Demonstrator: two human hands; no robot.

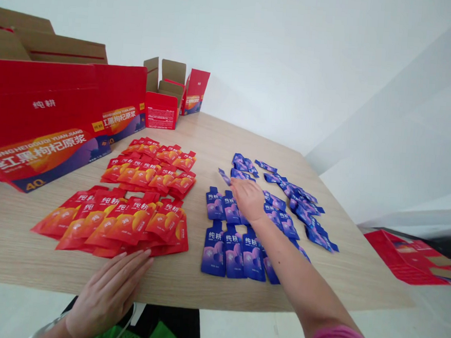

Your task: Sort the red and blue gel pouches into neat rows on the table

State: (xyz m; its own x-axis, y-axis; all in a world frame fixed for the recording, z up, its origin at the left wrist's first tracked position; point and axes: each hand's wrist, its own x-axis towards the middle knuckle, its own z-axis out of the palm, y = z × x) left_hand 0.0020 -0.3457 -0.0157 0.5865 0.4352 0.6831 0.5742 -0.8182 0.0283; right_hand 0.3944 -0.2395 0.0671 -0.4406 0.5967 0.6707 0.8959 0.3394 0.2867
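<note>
My left hand (111,292) lies flat on the wooden table (208,142) near its front edge, fingers stretched out, fingertips just short of the front row of red pouches (121,223). It holds nothing. My right hand (249,199) reaches out over the blue pouches (231,252), palm down, resting on the second row of them (219,204). Its fingers point toward a small blue pouch (225,176); whether they grip one is hidden. More red pouches (152,169) lie further back, and loose blue pouches (304,205) trail off to the right.
Large red printed cartons (48,110) stand at the left, with brown cardboard behind. Small open red boxes (169,95) sit at the table's far edge. A flattened red carton (408,256) lies on the floor to the right. A white wall stands behind.
</note>
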